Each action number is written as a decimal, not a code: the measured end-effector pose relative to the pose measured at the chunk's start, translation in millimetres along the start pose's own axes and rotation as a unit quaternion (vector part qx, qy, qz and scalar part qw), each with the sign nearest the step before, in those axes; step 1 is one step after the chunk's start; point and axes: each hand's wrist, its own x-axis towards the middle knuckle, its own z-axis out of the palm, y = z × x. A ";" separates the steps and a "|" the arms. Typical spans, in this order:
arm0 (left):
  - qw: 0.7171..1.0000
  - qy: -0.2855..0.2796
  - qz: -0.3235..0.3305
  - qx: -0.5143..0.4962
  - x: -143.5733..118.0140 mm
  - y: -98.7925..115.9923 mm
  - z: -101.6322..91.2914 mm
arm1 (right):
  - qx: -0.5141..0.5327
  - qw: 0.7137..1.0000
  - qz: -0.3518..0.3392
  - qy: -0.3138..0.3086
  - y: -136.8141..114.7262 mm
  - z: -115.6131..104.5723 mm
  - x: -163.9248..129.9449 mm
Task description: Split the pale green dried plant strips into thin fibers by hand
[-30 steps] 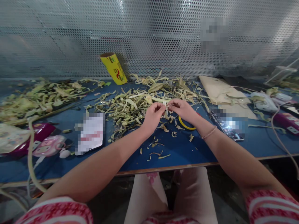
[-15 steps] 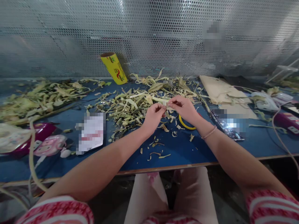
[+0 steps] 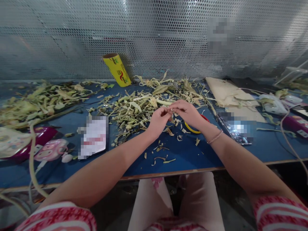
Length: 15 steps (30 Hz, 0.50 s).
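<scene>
1. My left hand (image 3: 158,119) and my right hand (image 3: 187,113) meet fingertip to fingertip above the blue table (image 3: 187,154), just on my side of the heap of leaf strips (image 3: 134,109).
2. Between them I pinch a thin pale leaf strip (image 3: 172,109). Only a short stretch of it shows in the gap between my fingertips.
3. That stretch runs roughly left to right, one end going into each hand, about level with the table. Its full length is hidden by my fingers, so I cannot tell where it ends.
4. My left hand is curled almost closed, thumb and forefinger pressed on the left end of the strip, the other fingers folded in.
5. My right hand is closed the same way on the right end, knuckles up, a thin bracelet (image 3: 215,137) on its wrist.
6. Taking the heap as the landmark: a yellow ring (image 3: 192,130) lies on the table to its right, partly under my right hand.
7. Small cut scraps (image 3: 163,157) are scattered on my side of the heap, below my hands.
8. A yellow roll (image 3: 117,70) leans against the perforated metal wall (image 3: 154,35) behind the heap, to its left.
9. A looser pile of leaves (image 3: 40,99) lies well to the left of the heap.
</scene>
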 end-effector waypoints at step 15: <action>0.999 -0.005 0.004 -0.052 -0.4 -0.2 1.3 | 0.017 0.997 0.071 0.040 -12.8 -1.0 0.1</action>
